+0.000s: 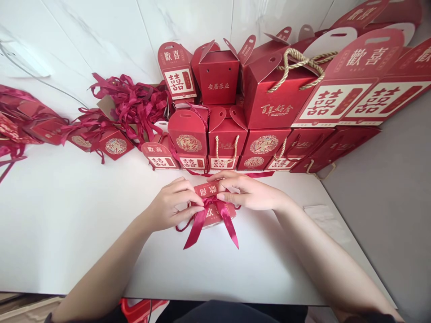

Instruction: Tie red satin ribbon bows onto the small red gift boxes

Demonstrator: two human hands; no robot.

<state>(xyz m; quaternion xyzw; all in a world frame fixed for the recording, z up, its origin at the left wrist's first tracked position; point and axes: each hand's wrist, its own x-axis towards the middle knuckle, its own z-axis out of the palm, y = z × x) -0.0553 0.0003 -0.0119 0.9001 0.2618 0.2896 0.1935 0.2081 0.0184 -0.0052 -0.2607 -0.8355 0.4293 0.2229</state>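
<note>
A small red gift box [215, 217] with pale lettering stands on the white table in front of me. Across its top runs a dark pink satin ribbon [197, 228], tied at the middle, its two tails hanging toward me. My left hand [173, 202] pinches the ribbon near the knot between thumb and forefinger. From the other side, my right hand [247, 190] rests over the box, thumb and fingers closed in at the ribbon by its upper edge. A dark red cord shows at both sides of the box.
Stacked red gift boxes [222, 80] line the wall, some with gold rope handles. A heap of dark pink ribbons [138, 101] lies behind finished-looking boxes [116, 142] at left. A loose ribbon [262, 175] lies beyond my right hand. A grey panel [380, 188] borders the table at right.
</note>
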